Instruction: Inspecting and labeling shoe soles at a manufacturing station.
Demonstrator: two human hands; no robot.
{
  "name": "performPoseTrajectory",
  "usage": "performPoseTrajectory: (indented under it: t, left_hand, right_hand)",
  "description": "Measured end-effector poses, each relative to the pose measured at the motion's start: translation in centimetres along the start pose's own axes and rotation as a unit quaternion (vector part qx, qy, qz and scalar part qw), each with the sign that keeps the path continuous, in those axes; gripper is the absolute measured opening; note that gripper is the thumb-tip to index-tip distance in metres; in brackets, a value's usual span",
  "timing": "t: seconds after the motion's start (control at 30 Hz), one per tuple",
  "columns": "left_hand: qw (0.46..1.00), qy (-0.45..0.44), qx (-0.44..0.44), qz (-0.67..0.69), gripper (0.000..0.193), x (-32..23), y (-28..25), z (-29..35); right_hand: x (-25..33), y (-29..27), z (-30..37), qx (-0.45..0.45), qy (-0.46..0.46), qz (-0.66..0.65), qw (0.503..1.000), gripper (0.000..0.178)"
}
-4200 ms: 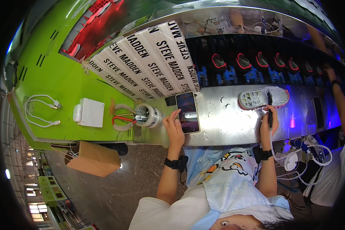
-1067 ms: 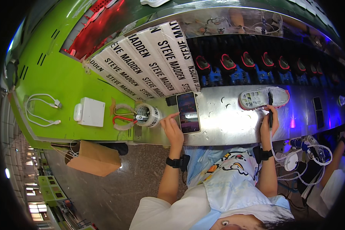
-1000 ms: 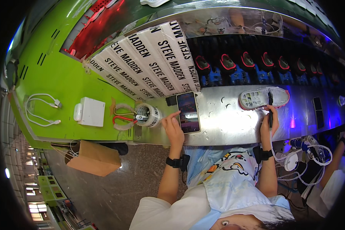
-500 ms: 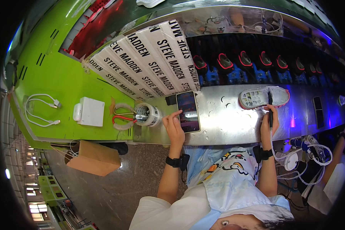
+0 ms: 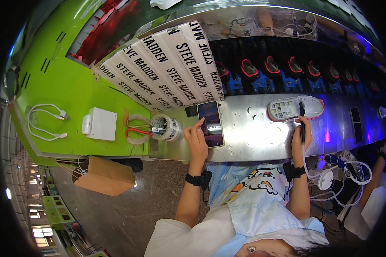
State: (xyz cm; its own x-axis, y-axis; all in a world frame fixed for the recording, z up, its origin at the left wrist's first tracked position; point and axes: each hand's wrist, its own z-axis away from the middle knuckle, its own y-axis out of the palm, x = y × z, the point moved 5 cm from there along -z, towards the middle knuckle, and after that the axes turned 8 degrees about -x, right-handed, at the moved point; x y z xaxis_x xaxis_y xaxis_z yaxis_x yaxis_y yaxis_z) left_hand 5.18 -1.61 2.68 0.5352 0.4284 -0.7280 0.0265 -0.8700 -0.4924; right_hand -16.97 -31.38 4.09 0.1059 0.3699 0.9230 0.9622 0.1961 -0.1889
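A smartphone (image 5: 211, 125) lies on the metal bench, its screen lit. At its left edge is my left hand (image 5: 197, 139), holding nothing, with a finger stretched out over the screen. On the right, a pale shoe sole (image 5: 286, 109) with an open grid inside and pinkish red edging lies on the bench. My right hand (image 5: 301, 136) is closed round a black brush (image 5: 303, 129) with a thin white tube running down from it. The brush's dark tip reaches the sole near its heel end; my fingertips are just below the sole's near edge.
Left of the phone stand a tape roll (image 5: 171, 129) and red-handled scissors (image 5: 138, 131). A white box (image 5: 102, 124) and cable (image 5: 31, 124) lie on the green table. A printed carton (image 5: 163, 70) stands behind; dark shoes (image 5: 271, 66) line the far side. Another person's arm (image 5: 376, 169) shows at right.
My left hand has shifted slightly, its finger lifting further up the phone's screen. The dark shoes at the back have moved slightly left. My right hand and the sole look nearly the same.
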Motion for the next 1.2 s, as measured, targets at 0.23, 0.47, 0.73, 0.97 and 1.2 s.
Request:
performPoseTrajectory:
  t: [0.23, 0.47, 0.73, 0.97, 1.2]
  left_hand:
    - [0.998, -0.009, -0.064, 0.003, 0.036, -0.1, -1.2, 0.2]
    - [0.996, -0.03, -0.087, 0.003, 0.033, -0.1, -1.6, 0.4]
    - [0.993, -0.031, -0.114, -0.009, 0.04, 0.1, -1.9, 0.5]
    - [0.997, -0.02, -0.081, -0.006, 0.037, -0.7, -1.8, 0.2]
    - [0.998, 0.001, -0.059, -0.001, 0.036, -0.9, -1.4, 0.1]
  right_hand:
    - [-0.1, 0.0, 0.0, 0.001, 0.01, -0.006, 1.0, 0.03]
    - [-0.1, -0.1, 0.0, -0.003, 0.012, -0.007, 1.0, 0.03]
    - [0.0, 0.0, 0.1, 0.003, 0.021, -0.002, 1.0, 0.029]
    - [0.1, 0.0, 0.1, 0.005, 0.013, 0.005, 1.0, 0.03]
    - [-0.2, 0.0, 0.0, 0.004, 0.011, 0.001, 1.0, 0.03]
